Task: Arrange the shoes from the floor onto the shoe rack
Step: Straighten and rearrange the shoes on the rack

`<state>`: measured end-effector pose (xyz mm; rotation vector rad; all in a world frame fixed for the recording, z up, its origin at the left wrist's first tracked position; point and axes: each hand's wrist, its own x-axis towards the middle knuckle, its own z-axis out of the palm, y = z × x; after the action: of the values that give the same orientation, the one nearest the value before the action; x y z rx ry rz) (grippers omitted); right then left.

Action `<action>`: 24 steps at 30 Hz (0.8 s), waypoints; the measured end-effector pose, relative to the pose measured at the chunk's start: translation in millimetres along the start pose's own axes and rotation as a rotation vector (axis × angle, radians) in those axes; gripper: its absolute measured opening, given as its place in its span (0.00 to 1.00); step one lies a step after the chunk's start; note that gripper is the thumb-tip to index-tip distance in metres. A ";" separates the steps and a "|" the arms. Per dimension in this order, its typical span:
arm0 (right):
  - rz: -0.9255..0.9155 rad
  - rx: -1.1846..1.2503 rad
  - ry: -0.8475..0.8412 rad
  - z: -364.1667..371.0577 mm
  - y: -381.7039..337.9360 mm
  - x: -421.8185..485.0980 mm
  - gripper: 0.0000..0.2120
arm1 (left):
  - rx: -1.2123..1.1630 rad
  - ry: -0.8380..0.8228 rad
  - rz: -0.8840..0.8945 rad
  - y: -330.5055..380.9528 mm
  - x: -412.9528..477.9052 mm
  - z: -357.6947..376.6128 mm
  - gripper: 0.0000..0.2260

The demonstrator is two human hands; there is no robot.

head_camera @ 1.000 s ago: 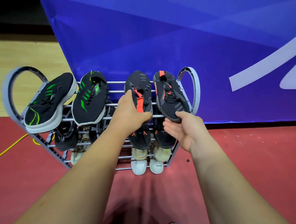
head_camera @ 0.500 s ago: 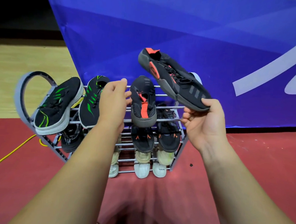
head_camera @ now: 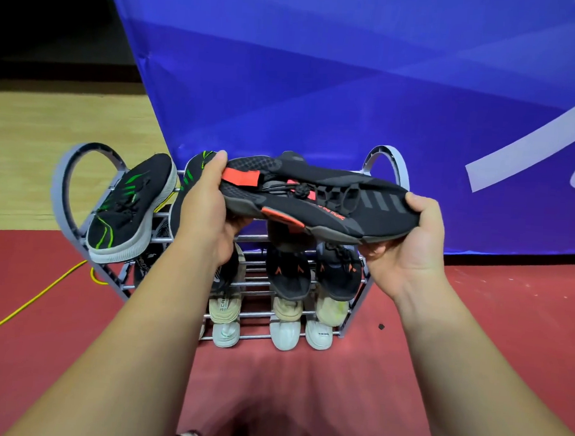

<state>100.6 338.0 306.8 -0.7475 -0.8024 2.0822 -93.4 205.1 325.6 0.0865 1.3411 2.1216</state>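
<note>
Rear boundary: blue banner, stretched flat with slight creases, left edge slanting down from top centre-left to floor level. Printed at right with pale grey curved stripe. Finished along lower edge with thin dark line at the junction with the floor.

Floor in two zones:
- Foreground: red-brown matte surface, lightly scuffed.
- Far left: light wood-grain boards, joined to the red zone along a straight seam.

Beyond the boards, upper left: unlit black area, detail not discernible.

Laid diagonally across the red zone at left: yellow cable. Right of centre on the red zone: small dark speck.

Lighting: even, diffuse, with soft sheen on the banner.
</note>
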 end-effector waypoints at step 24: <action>-0.172 -0.373 -0.148 38.7 18.4 8.2 0.18 | 0.243 -0.463 0.041 -40.3 -30.9 35.5 0.17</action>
<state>60.2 324.2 315.6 -0.6949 -1.3146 1.8706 -36.7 228.7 317.2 0.6662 1.3059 1.8090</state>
